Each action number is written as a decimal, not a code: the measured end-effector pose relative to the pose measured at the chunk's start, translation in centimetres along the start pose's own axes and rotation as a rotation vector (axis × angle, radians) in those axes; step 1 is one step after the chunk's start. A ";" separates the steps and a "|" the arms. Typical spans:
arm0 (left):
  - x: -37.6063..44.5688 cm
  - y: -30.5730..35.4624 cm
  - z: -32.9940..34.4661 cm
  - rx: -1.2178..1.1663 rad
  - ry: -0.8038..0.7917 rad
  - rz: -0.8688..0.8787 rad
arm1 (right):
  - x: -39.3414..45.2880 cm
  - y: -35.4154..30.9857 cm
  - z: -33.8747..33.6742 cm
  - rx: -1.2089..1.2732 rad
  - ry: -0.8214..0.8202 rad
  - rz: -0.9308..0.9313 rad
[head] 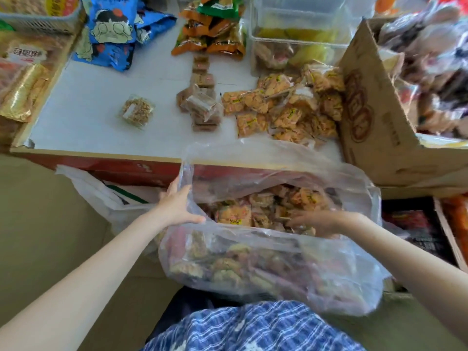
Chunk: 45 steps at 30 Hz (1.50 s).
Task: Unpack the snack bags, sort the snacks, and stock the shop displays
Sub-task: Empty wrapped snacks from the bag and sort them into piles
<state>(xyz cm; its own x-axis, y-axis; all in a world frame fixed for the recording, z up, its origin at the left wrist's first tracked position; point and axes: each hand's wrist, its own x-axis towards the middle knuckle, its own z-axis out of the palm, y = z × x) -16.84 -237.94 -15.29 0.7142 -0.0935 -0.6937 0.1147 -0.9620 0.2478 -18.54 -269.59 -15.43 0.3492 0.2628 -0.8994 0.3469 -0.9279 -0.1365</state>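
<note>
Left hand (pixel 177 206), centre-left of frame: fingers extended upward along the left rim of the large clear plastic bag of mixed snacks (pixel 266 262), thumb spread out along the near rim. The palm presses the film and keeps the mouth wide; no curled grip is visible.

Right hand (pixel 321 222), centre-right: reaches inside the bag mouth, fingers pointing left and slightly spread among the small orange cracker packets (pixel 234 214) in the bag. Fingertips are motion-blurred and partly veiled by the film; whether they pinch a packet cannot be told.

Bag sits at lower centre, just below the near edge of the white-topped table with red front (pixel 101 117). Its long axis runs left to right, and the mouth opens upward and toward the table. Contents in the lower half are blurred behind the plastic; only mixed brown, green and red wrappers can be made out.

On the table, centre-right: a pile of matching orange cracker packets (pixel 283 112). Left of it, a pile of brown wrapped bars (pixel 202 107), and further left one clear packet of nut brittle (pixel 136 111) lying alone. Upper left: blue cartoon-printed snack bags (pixel 111 31).

Right edge: an open brown cardboard box (pixel 367 117), cut off by the frame, its contents blurred.
</note>
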 end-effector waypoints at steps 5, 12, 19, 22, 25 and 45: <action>-0.6 -0.5 2.1 0.149 -0.016 0.056 | 0.5 0.0 0.2 -0.175 0.060 -0.060; 0.0 -1.4 3.1 0.062 0.087 0.080 | 0.6 2.2 -0.4 0.050 0.272 -0.087; 1.3 -2.7 1.0 -0.241 0.412 0.042 | -1.2 0.7 -7.5 0.528 0.793 -0.135; 1.9 -3.9 -0.6 -0.566 0.416 -0.007 | -1.1 -2.3 -11.5 0.798 0.845 -0.194; 1.8 -5.6 -2.3 -1.031 0.359 -0.119 | 1.3 -5.6 -15.8 1.058 0.829 -0.251; 5.9 -11.2 -7.8 -1.016 0.203 -0.144 | 19.0 -22.7 -27.8 1.753 0.439 -0.232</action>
<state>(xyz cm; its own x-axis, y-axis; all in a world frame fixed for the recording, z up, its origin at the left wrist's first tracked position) -8.51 -225.77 -16.90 0.7397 0.1403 -0.6582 0.6669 -0.2832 0.6892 4.45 -236.22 -17.86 0.7111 0.1864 -0.6779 -0.6945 0.0357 -0.7186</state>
